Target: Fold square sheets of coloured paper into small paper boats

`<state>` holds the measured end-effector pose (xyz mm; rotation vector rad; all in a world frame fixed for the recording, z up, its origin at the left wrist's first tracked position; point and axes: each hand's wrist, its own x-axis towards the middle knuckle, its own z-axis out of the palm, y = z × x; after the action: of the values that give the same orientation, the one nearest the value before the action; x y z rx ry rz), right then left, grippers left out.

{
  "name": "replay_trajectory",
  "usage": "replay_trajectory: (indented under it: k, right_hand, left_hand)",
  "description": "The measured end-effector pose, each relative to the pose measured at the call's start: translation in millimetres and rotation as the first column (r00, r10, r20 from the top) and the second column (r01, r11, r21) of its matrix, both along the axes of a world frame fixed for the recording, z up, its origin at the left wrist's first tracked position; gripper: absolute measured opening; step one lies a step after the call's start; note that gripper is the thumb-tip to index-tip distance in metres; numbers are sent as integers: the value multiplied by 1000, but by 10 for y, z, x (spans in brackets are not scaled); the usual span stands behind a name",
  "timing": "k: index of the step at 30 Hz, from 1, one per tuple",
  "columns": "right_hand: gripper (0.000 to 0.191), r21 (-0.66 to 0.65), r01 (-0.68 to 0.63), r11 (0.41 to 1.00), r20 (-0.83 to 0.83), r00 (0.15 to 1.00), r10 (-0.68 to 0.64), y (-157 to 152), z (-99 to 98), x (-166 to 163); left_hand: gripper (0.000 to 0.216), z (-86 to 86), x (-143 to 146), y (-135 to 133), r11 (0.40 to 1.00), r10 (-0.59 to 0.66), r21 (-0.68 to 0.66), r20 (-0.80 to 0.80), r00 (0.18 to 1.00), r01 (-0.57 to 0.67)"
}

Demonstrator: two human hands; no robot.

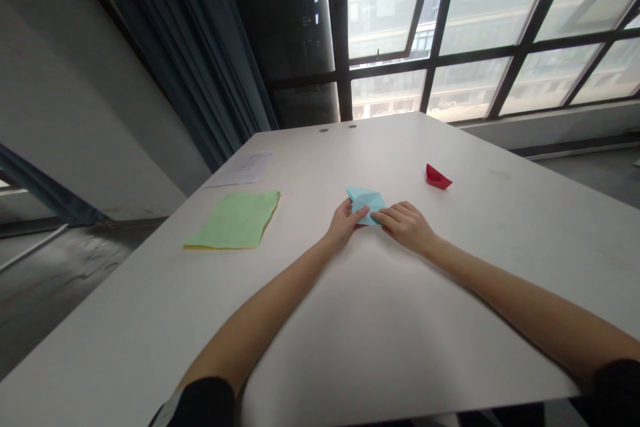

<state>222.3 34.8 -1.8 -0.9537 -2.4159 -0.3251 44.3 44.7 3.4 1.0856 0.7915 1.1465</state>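
Observation:
A light blue sheet of folded paper (pixel 367 200) is between my two hands, over the middle of the table. My left hand (pixel 345 221) grips its left side, with the thumb lying across the front. On the right edge, the fingers of my right hand (pixel 406 223) pinch the paper near its lower corner. Crease lines show on the blue paper's face. Its back and the fingertips behind it are hidden.
A small red folded paper boat (pixel 437 177) sits to the right. On the left lies a stack of green paper (pixel 235 220) with a yellow edge beneath. Farther back is a white printed sheet (pixel 243 168). The white table (pixel 320 347) ends near the windows.

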Motion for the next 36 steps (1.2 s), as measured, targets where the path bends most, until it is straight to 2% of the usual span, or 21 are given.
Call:
replay_trajectory:
  k: [3,5,10,13,15,18,20,23,26,28,33,36]
  right_hand:
    - [29,-29,-62,998,20,998,63,-32,2,-4]
    - [34,-52,-75,996,-46,996,72,-39,-3,4]
    - [35,-151,91,984,-307,942,-134,89,-103,44]
    - [43,-257,116,960,-352,913,-205,203,-203,73]
    - [45,-319,108,942,-335,917,-218,246,-242,86]
    - [38,-341,116,933,-285,933,-220,258,-242,97]
    - [29,-333,129,934,-245,945,-218,252,-226,105]
    - [18,-325,141,935,-201,956,-214,249,-218,125]
    - [13,-325,128,937,-190,962,-197,260,-233,144]
    - [12,-324,106,940,-189,966,-174,265,-244,151]
    - [21,-297,73,952,-185,974,-132,248,-245,146]
    - [24,-289,57,956,-165,980,-109,224,-225,141]
  left_hand:
    - [38,-55,-51,50,1000,14,-23,-40,999,-15]
    - [34,-89,-91,89,999,7,-36,-66,998,-10]
    - [34,-136,-188,153,993,-94,-77,-131,987,85]
    - [34,-157,-233,170,988,-155,-43,-255,955,149]
    - [33,-171,-263,178,987,-97,79,-412,906,142]
    - [32,-190,-310,186,932,128,336,-652,747,134]
    - [39,-201,-337,189,879,261,454,-716,647,148]
    - [46,-216,-358,191,816,381,555,-725,574,161]
    - [32,-216,-353,183,771,448,609,-726,522,187]
    - [23,-207,-345,171,761,452,608,-747,487,227]
    - [26,-179,-345,148,737,429,568,-812,394,367]
    - [28,-174,-361,155,722,447,567,-820,358,395]
